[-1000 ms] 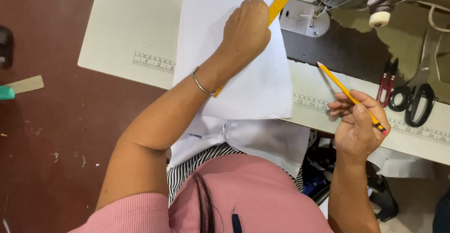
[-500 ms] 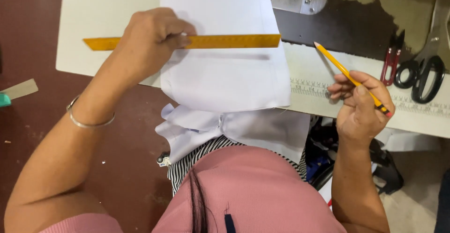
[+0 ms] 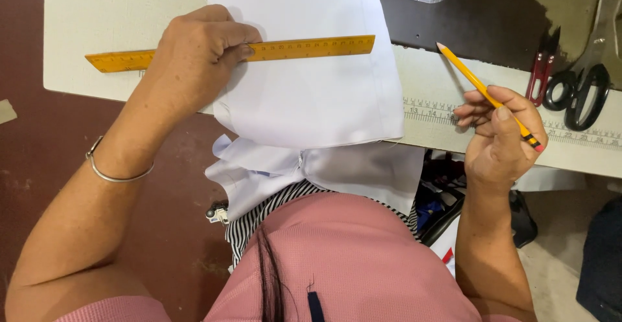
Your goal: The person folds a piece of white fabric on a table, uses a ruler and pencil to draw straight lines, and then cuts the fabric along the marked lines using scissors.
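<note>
Pale sewing table (image 3: 97, 24) carries white fabric (image 3: 311, 82) draping off its near edge. My left hand (image 3: 194, 63) presses one yellow ruler (image 3: 304, 48) flat across the fabric. My right hand (image 3: 499, 134) pinches one pencil (image 3: 483, 90) clear of it; no line shows yet. One pair of scissors (image 3: 583, 82), one red snips (image 3: 539, 76) lie right.

Bright, even light, soft shadows under the hand, sharp focus, slight stretch at the edges

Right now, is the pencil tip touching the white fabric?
Apart. The head view shows the pencil in the right hand, its tip over bare table, clear of the white fabric.
</note>
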